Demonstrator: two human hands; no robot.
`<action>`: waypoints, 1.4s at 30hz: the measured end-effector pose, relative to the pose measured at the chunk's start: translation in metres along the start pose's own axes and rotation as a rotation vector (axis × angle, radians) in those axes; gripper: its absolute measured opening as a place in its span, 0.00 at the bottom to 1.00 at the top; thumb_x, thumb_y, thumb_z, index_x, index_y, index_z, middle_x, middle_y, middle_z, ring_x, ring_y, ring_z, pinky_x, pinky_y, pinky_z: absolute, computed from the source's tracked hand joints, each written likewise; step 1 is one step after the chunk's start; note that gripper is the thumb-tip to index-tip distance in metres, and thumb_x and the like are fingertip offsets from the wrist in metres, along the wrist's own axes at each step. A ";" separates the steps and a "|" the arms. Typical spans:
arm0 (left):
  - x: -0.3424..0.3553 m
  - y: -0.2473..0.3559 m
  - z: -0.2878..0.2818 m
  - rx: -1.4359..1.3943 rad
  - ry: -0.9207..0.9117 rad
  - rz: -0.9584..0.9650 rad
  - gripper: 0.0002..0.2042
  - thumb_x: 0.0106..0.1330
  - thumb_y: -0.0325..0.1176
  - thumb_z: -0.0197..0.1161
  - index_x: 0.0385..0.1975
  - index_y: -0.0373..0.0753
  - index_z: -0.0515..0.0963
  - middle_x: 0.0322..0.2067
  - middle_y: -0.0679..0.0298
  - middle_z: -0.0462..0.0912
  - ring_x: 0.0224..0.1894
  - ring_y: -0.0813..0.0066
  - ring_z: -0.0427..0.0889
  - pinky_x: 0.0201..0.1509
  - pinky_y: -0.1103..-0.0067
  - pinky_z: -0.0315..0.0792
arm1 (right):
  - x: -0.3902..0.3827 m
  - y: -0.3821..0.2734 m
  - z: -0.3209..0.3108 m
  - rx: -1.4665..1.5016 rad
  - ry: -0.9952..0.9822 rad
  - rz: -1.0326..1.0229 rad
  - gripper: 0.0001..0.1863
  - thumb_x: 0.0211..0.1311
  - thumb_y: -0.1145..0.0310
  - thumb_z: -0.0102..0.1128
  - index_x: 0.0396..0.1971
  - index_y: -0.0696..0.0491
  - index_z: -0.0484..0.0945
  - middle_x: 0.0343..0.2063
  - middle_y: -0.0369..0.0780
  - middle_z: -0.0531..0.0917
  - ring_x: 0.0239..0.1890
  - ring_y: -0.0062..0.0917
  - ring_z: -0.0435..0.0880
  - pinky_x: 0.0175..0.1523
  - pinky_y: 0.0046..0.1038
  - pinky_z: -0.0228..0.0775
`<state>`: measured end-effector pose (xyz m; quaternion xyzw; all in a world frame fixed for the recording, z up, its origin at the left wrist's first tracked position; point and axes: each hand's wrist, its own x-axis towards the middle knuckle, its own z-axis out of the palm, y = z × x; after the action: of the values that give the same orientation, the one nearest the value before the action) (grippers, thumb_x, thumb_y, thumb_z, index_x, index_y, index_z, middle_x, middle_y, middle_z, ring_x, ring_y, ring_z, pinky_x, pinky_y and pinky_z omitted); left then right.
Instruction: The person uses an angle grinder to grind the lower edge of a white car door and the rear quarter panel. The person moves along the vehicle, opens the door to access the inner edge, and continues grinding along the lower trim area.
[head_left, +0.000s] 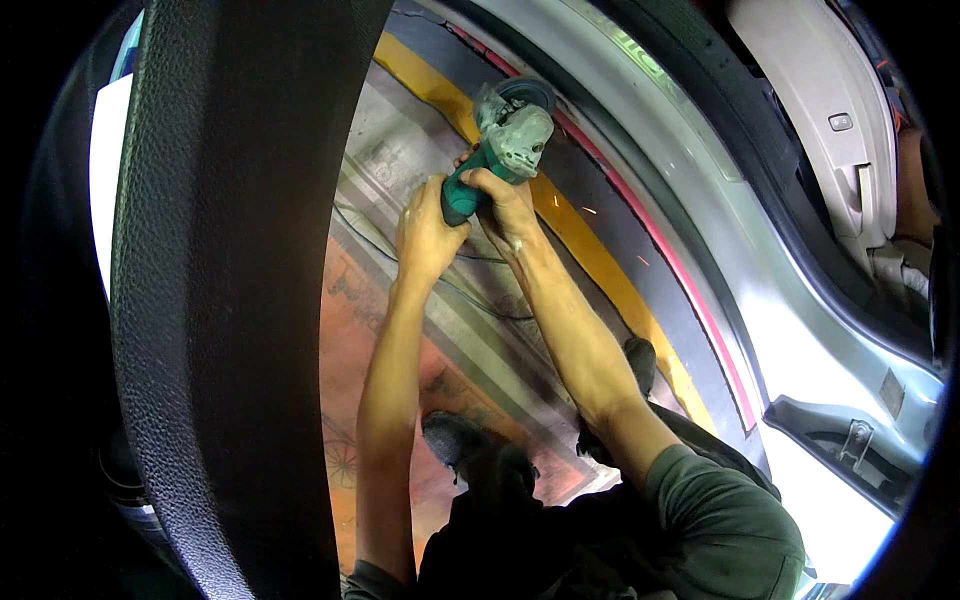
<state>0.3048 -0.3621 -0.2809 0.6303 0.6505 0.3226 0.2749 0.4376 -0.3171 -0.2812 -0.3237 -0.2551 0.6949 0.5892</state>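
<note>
A green angle grinder (517, 137) with a grey gear head is held out in front of me with both hands. Its round disc (535, 92) is at the far end, beside the silver car body. Around the rear end of the green housing, my left hand (428, 236) is closed. My right hand (505, 208) grips the same housing nearer the head, thumb on top; some of its fingers are hidden beneath. A few orange sparks (589, 211) show in the air to the right of the tool.
A tall black leather-textured panel (230, 300) fills the left. On the right curve the silver car body (745, 225) and a light interior trim panel (810, 110). Yellow (600, 275) and red strips cross the floor. A thin cable (470, 298) lies below my hands, and my shoes (455, 437) stand nearby.
</note>
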 end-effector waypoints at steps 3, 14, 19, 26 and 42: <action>-0.005 0.001 0.009 -0.063 -0.007 -0.038 0.29 0.52 0.27 0.76 0.56 0.38 0.75 0.50 0.46 0.84 0.55 0.37 0.83 0.57 0.54 0.77 | -0.002 -0.006 -0.006 -0.088 0.053 0.053 0.21 0.53 0.78 0.74 0.48 0.59 0.82 0.44 0.39 0.86 0.47 0.28 0.86 0.58 0.32 0.78; -0.008 0.004 0.026 -0.112 -0.030 -0.065 0.30 0.52 0.25 0.75 0.57 0.36 0.74 0.49 0.42 0.83 0.55 0.34 0.82 0.58 0.54 0.75 | -0.003 -0.009 -0.023 -0.238 0.033 0.089 0.24 0.56 0.79 0.72 0.54 0.58 0.79 0.47 0.41 0.84 0.50 0.28 0.84 0.60 0.33 0.77; 0.001 -0.006 0.026 -0.144 -0.055 -0.010 0.32 0.52 0.23 0.74 0.61 0.36 0.74 0.51 0.42 0.83 0.58 0.34 0.81 0.60 0.54 0.76 | -0.003 -0.007 -0.024 -0.232 0.045 0.052 0.23 0.56 0.80 0.72 0.53 0.59 0.80 0.46 0.41 0.85 0.50 0.28 0.84 0.60 0.32 0.77; 0.005 -0.013 0.031 -0.161 -0.046 -0.005 0.32 0.53 0.21 0.72 0.62 0.37 0.74 0.53 0.41 0.84 0.58 0.33 0.82 0.60 0.54 0.77 | 0.000 -0.006 -0.026 -0.251 0.048 0.075 0.24 0.55 0.80 0.74 0.53 0.58 0.80 0.47 0.40 0.84 0.50 0.28 0.84 0.60 0.33 0.76; 0.005 -0.015 0.036 -0.116 -0.046 -0.006 0.32 0.52 0.22 0.74 0.61 0.35 0.73 0.53 0.41 0.83 0.59 0.33 0.81 0.60 0.53 0.77 | 0.005 -0.001 -0.042 -0.247 0.058 0.076 0.24 0.52 0.75 0.78 0.51 0.58 0.83 0.47 0.40 0.87 0.49 0.29 0.86 0.59 0.33 0.79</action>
<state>0.3229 -0.3544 -0.3153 0.6186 0.6261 0.3445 0.3266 0.4689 -0.3130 -0.3089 -0.4232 -0.3092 0.6703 0.5254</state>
